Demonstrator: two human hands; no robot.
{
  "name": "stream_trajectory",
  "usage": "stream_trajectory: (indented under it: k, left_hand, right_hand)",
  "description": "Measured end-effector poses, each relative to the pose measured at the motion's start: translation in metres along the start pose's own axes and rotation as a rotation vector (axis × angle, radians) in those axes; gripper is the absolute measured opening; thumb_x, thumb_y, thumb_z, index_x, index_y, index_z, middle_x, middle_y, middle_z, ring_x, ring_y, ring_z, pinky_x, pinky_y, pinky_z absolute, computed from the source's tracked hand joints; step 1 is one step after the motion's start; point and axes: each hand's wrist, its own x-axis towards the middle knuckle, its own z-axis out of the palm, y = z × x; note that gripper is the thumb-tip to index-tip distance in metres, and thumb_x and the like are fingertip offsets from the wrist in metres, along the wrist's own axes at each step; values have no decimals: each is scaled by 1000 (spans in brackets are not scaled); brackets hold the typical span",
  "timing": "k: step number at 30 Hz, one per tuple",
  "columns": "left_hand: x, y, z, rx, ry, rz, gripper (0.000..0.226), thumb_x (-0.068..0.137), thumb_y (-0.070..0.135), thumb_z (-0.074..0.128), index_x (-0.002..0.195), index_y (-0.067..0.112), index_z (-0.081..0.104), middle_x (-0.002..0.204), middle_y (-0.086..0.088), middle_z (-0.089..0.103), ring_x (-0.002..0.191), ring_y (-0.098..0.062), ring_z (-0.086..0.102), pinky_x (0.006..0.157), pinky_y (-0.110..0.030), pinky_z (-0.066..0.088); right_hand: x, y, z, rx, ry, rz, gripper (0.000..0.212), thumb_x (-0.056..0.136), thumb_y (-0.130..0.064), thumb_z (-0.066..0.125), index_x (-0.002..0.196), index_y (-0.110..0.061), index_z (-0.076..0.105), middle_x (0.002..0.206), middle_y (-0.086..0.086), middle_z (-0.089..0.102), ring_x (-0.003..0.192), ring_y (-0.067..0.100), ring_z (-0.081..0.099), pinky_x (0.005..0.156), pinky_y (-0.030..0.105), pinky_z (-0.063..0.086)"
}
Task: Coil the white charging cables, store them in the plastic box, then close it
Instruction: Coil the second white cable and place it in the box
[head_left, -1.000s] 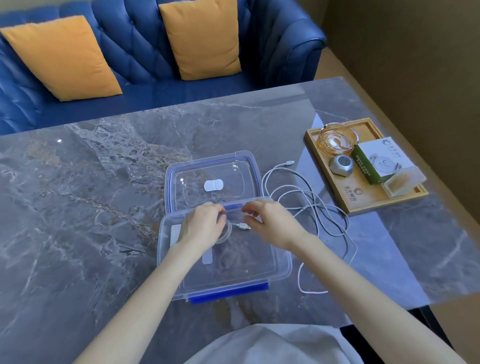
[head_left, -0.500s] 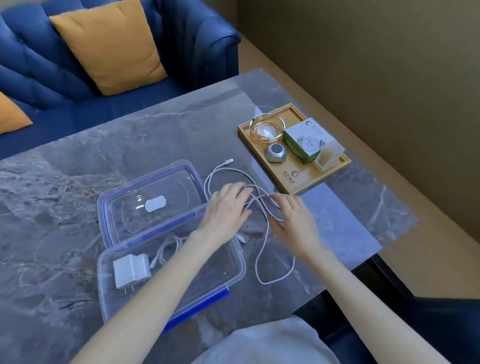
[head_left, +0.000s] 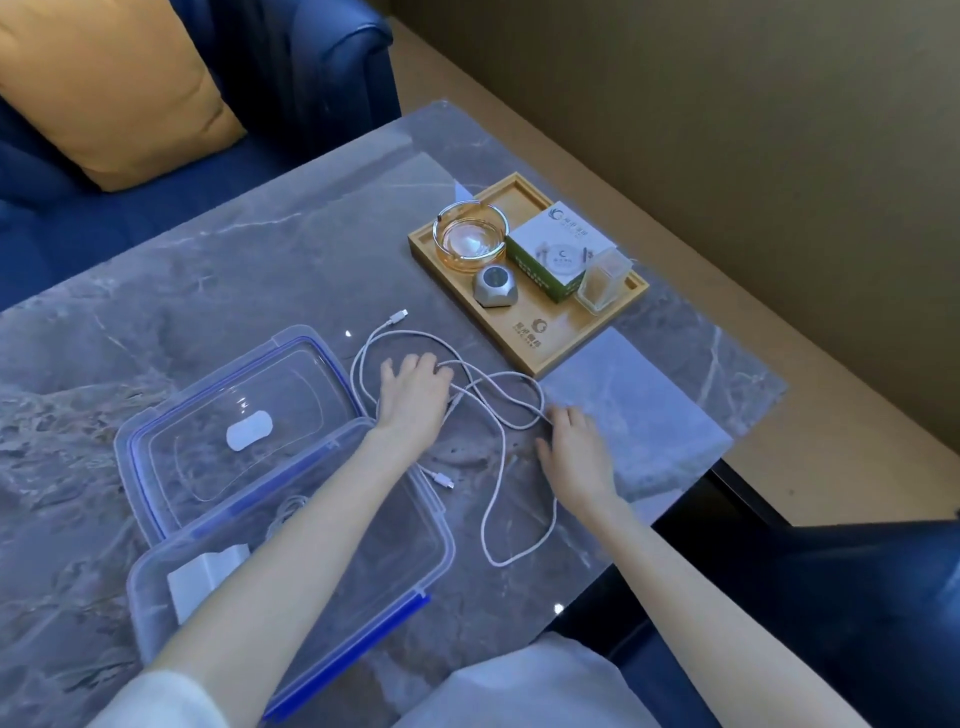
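Note:
A loose white charging cable (head_left: 488, 525) sprawls in tangled loops on the marble table, right of the clear plastic box (head_left: 441, 525). The box stands open, and its blue-rimmed lid (head_left: 311, 384) lies flat behind it. Inside the box are a white charger plug (head_left: 205, 574) and a coiled white cable (head_left: 288, 512), partly hidden by my left forearm. My left hand (head_left: 413, 392) reaches across the box and rests palm down on the loops, fingers spread. Palm down on the table, my right hand (head_left: 574, 452) touches the cable's right loop with its fingertips. Neither hand has lifted the cable.
A wooden tray (head_left: 524, 332) at the back right carries a glass ashtray (head_left: 470, 241), a grey gadget (head_left: 496, 286), a green-and-white carton (head_left: 561, 249) and a small clear container (head_left: 602, 280). A blue sofa with an orange cushion (head_left: 104, 93) lies behind. The table's right edge is close.
Both hands left the box, where a coiled cable now lies, and moved right onto the loose cable. My view swung to the right.

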Motion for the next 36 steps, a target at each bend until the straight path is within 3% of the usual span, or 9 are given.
stream_trajectory:
  k: [6,12,14,16,19,22,25,28,36]
  left_hand:
    - [6,-2,-11,-43,23,23,18,91,17,49,105,13,59,112,-11,51,107,-31,47,82,-39,37]
    - [-6,-7,-37,-252,-97,79,15,93,21,45,97,15,58,103,-11,56,89,-33,58,64,-33,36]
    - [-11,-8,-52,-394,-128,89,13,90,21,48,91,17,60,90,-8,62,84,-29,57,66,-34,42]
    - [-16,-10,-68,-592,-134,73,11,88,19,53,89,16,64,83,-7,63,81,-25,57,73,-36,47]
    - [-24,-19,-91,-859,-81,32,9,85,15,58,88,13,66,81,-6,66,79,-17,59,76,-30,46]
    - [-36,-31,-105,-1165,-41,-10,10,85,14,60,80,19,67,60,5,64,56,-3,54,58,-15,42]
    - [-49,-42,-108,-1378,2,-65,14,88,20,58,76,18,65,43,10,52,39,-3,36,42,-13,28]
    - [-66,-58,-105,-1583,21,-106,29,92,24,50,70,15,66,41,11,38,38,-6,28,39,-14,22]
    - [-121,-77,-87,-2009,-17,-165,38,90,28,40,61,15,60,38,12,34,32,-4,28,37,-15,23]
  right_hand:
    - [11,1,-1,1,2,30,24,91,-5,38,108,-6,55,115,15,54,109,34,48,80,40,46]
    - [21,-22,-18,79,22,-127,33,92,-21,45,120,-8,56,124,11,56,119,29,43,98,39,39]
    - [22,-43,-33,322,-132,-221,31,94,-24,44,119,-12,57,119,6,62,113,14,52,94,32,41]
    - [20,-64,-46,565,-213,-271,23,96,-23,43,99,-15,64,88,0,67,79,-9,56,74,22,39]
    - [17,-86,-64,784,-174,-242,26,94,-24,46,73,-17,61,55,-11,48,51,-2,44,56,20,33]
    - [17,-103,-85,850,-166,-240,26,88,-26,53,71,-13,65,50,-11,40,47,1,35,46,14,28]
    - [17,-117,-107,860,-169,-289,28,86,-24,57,71,-2,68,42,-13,46,41,-1,36,42,8,28]
    - [15,-130,-122,874,-185,-346,26,85,-18,61,73,5,65,34,-14,43,35,-1,35,40,5,26]
    - [15,-161,-131,941,-55,-411,26,87,-18,60,62,-17,62,39,-12,36,37,2,25,41,13,20]
